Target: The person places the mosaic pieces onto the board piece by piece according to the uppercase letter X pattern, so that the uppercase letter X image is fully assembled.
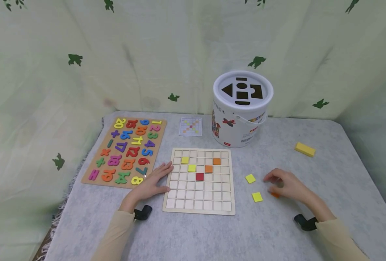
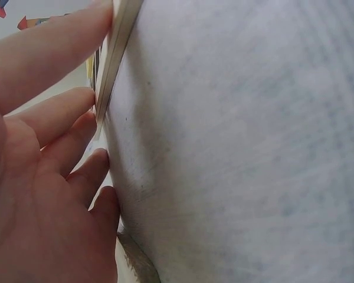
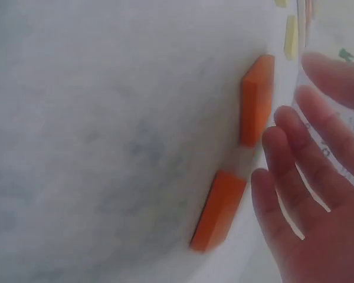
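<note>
A wooden grid board (image 1: 180,194) lies flat on the table, with two yellow tiles, two orange tiles and one red tile (image 1: 200,177) in its squares. At its left edge is my left hand (image 1: 151,184), fingers extended and fingertips touching the rim (image 2: 115,50). My right hand (image 1: 285,185) hovers right of the board with loosely bent fingers, holding nothing. Beneath it, one orange tile (image 1: 275,195) is partly hidden; the right wrist view shows two orange tiles (image 3: 258,100) close to the fingers. Two loose yellow tiles (image 1: 257,197) lie between the right hand and the board.
A number puzzle board (image 1: 90,174) lies at the left, partly beside the left hand. Behind the grid are a small pattern card (image 1: 191,127) and a white bucket (image 1: 238,127) with shaped holes in its lid. A yellow block (image 1: 305,149) lies at the right back.
</note>
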{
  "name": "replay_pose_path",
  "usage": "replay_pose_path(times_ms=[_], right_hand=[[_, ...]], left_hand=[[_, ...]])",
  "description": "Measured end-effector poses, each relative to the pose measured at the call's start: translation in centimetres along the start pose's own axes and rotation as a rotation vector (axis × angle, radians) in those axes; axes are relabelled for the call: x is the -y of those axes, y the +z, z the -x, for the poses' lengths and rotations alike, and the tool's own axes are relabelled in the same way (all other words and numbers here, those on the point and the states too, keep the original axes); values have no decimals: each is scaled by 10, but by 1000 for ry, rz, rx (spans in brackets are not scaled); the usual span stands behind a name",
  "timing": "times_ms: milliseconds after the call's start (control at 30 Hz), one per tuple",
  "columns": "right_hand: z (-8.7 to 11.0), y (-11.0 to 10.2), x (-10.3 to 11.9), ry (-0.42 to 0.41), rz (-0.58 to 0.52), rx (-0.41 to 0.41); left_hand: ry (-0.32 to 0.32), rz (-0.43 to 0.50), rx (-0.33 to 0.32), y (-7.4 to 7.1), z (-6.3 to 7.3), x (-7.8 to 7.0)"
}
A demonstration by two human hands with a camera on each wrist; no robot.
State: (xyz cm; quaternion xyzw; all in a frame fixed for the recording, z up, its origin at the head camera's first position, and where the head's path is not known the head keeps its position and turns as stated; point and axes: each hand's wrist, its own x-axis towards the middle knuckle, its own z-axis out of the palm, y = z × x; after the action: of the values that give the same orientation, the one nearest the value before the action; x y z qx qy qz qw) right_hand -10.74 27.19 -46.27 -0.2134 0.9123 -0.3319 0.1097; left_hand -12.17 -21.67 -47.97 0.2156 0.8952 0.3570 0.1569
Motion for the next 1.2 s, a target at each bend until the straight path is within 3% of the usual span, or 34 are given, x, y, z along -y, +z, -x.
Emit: replay_pose_path(times_ms=[233, 433, 667, 967, 1200], right_hand=[[13, 2, 0, 32, 107, 20], [5, 5, 7, 37, 99, -17], [-33, 23, 38, -73, 34, -14], [-94, 72, 108, -265, -2, 116], [-123, 109, 144, -350, 110, 178]], left_hand=[[5, -7, -3, 0, 0, 0], [11, -3, 1, -1, 1, -1], [12, 2, 3, -1, 1, -1], [16, 14, 5, -1, 0, -1], [0, 15, 1, 0, 1, -1]])
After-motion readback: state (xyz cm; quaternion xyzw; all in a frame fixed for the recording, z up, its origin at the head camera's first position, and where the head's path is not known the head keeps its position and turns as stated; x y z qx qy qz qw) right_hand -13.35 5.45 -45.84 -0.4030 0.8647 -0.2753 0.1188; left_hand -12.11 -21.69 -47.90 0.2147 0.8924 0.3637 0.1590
